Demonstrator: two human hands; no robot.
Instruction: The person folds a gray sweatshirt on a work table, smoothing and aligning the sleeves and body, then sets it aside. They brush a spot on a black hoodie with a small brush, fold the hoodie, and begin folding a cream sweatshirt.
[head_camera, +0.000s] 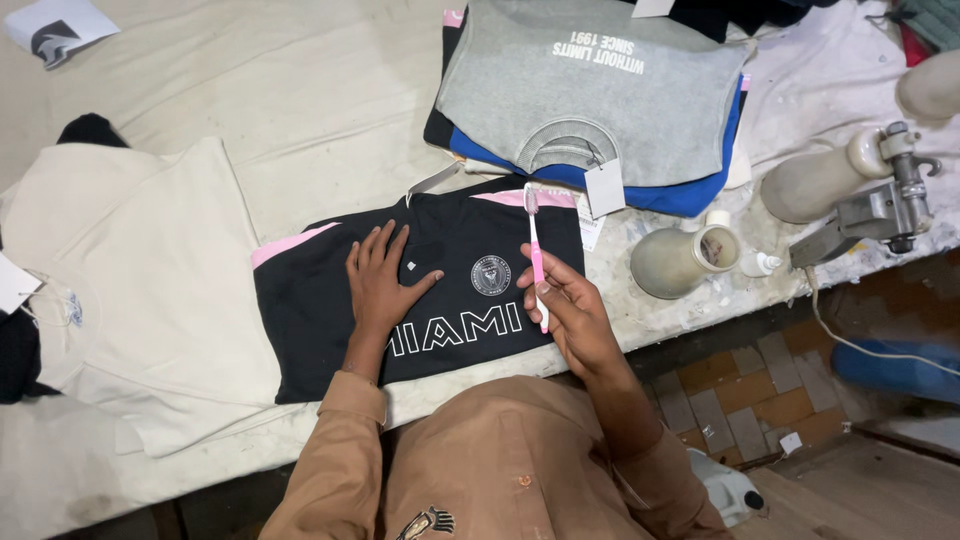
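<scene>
Left hand flat, open on black shirt; right hand grips pink toothbrush, bristles indistinct.

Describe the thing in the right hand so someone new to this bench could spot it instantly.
Start at the black folded shirt with pink shoulder trim lying on the white-covered table, just below the grey sweatshirt. At its right edge, the right hand holds a toothbrush, bristle end up. It is the only thin pink stick there.

Even soft overhead light, faint shadows, sharp centre, slight wide-angle bending at edges.
</scene>
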